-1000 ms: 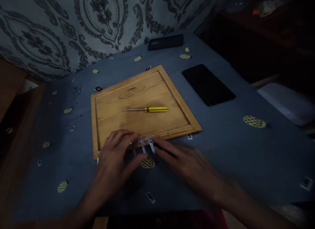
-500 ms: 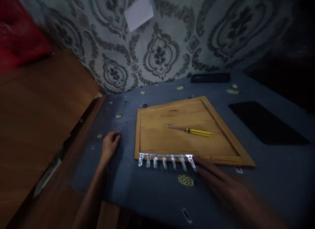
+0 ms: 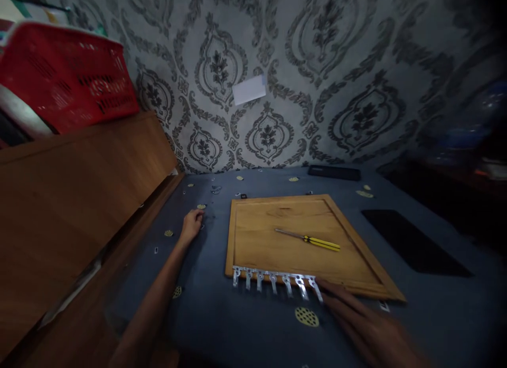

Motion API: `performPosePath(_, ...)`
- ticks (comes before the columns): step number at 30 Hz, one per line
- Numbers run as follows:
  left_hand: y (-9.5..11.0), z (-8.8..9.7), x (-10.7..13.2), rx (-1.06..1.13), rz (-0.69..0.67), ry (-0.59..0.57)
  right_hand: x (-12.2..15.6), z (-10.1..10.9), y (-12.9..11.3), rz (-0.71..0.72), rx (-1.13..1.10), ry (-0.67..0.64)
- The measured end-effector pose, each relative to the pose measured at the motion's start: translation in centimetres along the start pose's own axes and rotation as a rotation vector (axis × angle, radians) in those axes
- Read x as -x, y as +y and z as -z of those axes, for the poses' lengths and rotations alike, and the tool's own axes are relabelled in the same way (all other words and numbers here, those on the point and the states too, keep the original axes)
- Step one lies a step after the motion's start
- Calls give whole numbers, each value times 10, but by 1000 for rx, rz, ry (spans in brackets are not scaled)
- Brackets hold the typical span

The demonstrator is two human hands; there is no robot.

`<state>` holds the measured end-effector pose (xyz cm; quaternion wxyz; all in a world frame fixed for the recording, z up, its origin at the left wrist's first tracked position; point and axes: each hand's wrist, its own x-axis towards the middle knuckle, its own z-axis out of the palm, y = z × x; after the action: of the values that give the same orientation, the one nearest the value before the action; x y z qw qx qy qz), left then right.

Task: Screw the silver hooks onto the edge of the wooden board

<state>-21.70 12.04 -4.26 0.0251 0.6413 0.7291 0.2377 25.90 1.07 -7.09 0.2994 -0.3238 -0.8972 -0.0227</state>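
A silver metal hook rail (image 3: 273,275) with several hooks lies along the near edge of a wooden framed board (image 3: 257,215), its hooks hanging over that edge. My right hand (image 3: 364,315) has its fingers and thumb around the right end of the rail. On the blue cloth left of the board is my left hand (image 3: 192,225), fingers curled together; whether anything is in them is hidden. A screwdriver (image 3: 320,244) with a yellow and black handle lies on the board, its shaft pointing left.
The blue patterned cloth (image 3: 214,315) covers the table. A black flat pad (image 3: 415,241) lies right of the board, and a long black case (image 3: 335,172) lies at the back. At left stands a wooden cabinet (image 3: 87,183) with a red basket (image 3: 91,83) on top. The patterned wall (image 3: 297,109) rises behind.
The view has tilted up, showing more of the wall and the basket. My left hand has moved a little farther back over the cloth. My right hand stays at the rail's end.
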Motion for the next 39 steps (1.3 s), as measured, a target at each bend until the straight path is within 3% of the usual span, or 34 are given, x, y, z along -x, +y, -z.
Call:
performPosePath(4, 10, -8, -6, -46, -73, -39, 1, 0, 0, -44, -33, -34)
performPosePath(12, 29, -5, 14, -173, -160, -100, 8, -3, 5, -140, -136, -144)
performPosePath(27, 62, 8, 1, -492, -242, -301, 5, 2, 2, -173, -172, -171)
performPosePath(33, 78, 9, 0, -559, -327, -355, 0, 2, -1, -163, -141, -174)
performPosePath(39, 85, 17, 6, -569, -306, -388, -6, 11, -10, -168, -132, -155)
